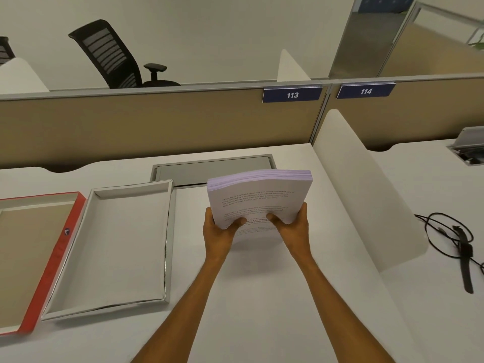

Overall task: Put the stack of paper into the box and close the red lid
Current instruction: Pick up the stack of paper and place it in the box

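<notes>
A thick stack of paper (259,195) with printed text on its top sheet is held above the desk, right of centre. My left hand (218,231) grips its near left corner and my right hand (294,226) grips its near right corner, thumbs on top. The open white box (115,247) lies on the desk to the left of the stack, with nothing inside. Left of the box lies the red lid (56,258), upside down, its brown inside facing up, partly cut off by the frame edge.
A grey cable hatch (209,170) sits in the desk behind the stack. A white divider panel (366,189) stands to the right. Beyond it lie a black cable and a watch (465,252). A tan partition (157,121) closes the desk's far side.
</notes>
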Tool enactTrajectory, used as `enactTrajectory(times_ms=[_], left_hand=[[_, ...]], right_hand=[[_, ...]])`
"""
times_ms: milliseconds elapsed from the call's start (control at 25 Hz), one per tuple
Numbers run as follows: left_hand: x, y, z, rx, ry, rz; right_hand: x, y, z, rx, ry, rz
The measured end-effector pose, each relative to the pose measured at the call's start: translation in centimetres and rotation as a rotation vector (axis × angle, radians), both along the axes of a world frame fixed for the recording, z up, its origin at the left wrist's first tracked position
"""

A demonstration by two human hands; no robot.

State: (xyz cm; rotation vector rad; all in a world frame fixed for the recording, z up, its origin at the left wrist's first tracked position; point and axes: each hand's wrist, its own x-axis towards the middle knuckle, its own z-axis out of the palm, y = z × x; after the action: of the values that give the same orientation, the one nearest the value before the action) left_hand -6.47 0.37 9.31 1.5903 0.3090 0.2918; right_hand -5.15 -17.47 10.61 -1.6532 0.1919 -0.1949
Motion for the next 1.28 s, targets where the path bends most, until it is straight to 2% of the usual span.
enactTrajectory(times_ms=[720,880,1080,1280], left_hand=[[1.2,0.1,1.0,0.039,0.105,0.028],[2.3,1.1,2.7,0.133,0.165,0.004],[2.8,2.7,3.8,0.216,0.289,0.034],[1.5,5.0,3.8,0.235,0.345,0.013]], right_hand=[[1.4,2.0,0.5,-0.053,0.016,-0.098],[2.2,2.6,2.7,-0.139,0.122,-0.120],[2.9,3.3,4.5,-0.375,0.317,-0.104],[1.7,5.4,4.1,-0.429,0.386,-0.052]])
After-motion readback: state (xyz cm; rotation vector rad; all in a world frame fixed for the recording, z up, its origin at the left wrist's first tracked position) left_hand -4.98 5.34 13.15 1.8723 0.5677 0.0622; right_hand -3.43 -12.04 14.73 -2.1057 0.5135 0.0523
